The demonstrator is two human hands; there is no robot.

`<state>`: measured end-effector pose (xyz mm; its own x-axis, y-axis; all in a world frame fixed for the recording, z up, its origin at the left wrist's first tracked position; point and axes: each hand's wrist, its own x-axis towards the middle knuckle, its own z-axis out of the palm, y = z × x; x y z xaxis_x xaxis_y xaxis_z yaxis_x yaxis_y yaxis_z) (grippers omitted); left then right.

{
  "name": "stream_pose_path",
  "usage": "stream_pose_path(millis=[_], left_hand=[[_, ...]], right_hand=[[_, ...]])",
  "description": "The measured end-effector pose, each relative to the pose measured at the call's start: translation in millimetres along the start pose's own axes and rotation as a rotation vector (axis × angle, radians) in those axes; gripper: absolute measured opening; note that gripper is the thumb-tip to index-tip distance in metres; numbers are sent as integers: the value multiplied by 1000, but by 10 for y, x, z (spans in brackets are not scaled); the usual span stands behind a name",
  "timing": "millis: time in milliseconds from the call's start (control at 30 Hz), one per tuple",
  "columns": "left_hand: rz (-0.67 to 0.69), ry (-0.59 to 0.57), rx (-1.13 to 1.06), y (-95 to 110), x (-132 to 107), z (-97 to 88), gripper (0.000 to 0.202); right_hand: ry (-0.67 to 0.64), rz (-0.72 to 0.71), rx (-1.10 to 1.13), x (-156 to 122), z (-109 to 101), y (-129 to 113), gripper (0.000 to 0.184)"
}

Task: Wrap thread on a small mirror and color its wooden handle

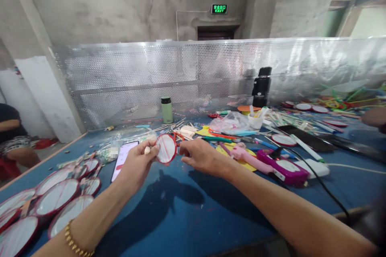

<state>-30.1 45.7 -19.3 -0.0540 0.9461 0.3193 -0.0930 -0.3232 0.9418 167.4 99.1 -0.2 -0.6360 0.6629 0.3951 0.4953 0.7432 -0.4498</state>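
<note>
My left hand [139, 161], closed, holds a small red-rimmed white disc [166, 149] upright above the table. Faint pink streaks cross its pale face. A pale rounded wooden end [147, 150] pokes out between the fingers of that hand. Just right of the disc is my right hand [202, 156], its fingers curled in close to the rim. Whatever those fingertips pinch, if anything, is hidden. Orange-red scissor-like handles [177, 137] show behind the disc.
Larger red-rimmed discs [57, 196] pile up at left by a lit phone [123, 160]. A pink glue gun [249, 156] and a magenta device [282, 166] with a black cable lie right. Behind stand a green bottle [167, 111], a black flask [261, 88] and a perforated metal screen [135, 76].
</note>
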Motion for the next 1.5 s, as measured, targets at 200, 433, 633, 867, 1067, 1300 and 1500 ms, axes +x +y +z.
stream_pose_path(millis=[200,433,633,867,1067,1300,1500], left_hand=[[-132,-128,-291,95,-51,42,30],[-114,-208,-324,135,-90,60,31],[-153,-202,-303,129,-124,108,30],[-155,-265,-275,114,-186,110,25],[-152,-272,-233,143,-219,138,27],[-127,-339,-180,149,-237,135,25],[-134,-322,-164,149,-212,135,27]], right_hand=[[-44,69,334,35,102,-25,4],[-28,172,640,58,33,14,21],[11,182,686,55,110,-2,8],[-51,148,649,10,78,-76,9],[-130,139,496,-42,-114,-60,5],[-215,140,563,-63,-139,-32,7],[-244,163,582,-70,-268,-54,9]])
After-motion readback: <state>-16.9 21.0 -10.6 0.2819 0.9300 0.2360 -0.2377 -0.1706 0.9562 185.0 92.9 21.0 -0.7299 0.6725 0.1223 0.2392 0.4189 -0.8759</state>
